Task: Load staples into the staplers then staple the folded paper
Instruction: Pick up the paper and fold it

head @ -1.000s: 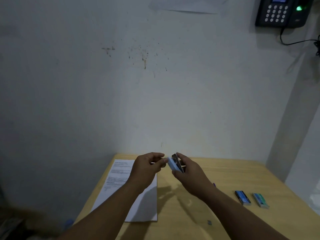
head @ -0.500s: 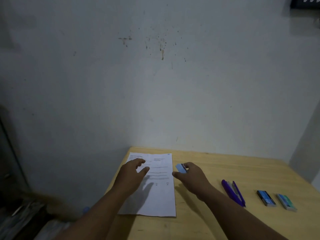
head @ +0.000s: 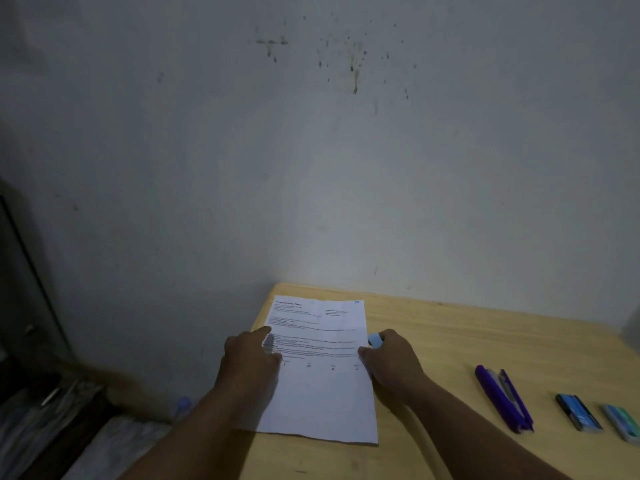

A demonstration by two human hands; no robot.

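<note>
meanwhile two staple boxes [head: 579,416] rest shut beside purple stapler [head: 502,396].

Dim room. In front of me a pale plaster wall [head: 346,174], speckled with dark stains [head: 353,64] up high. Light wooden bench [head: 467,337] pushed against it. Dark clutter [head: 52,403] low on my left, blurry.

One head-worn wide-angle view looks forward and down from close above the table [head: 450,341], facing a bare wall [head: 311,168]; the forearms and both hands enter from the bottom edge.
</note>
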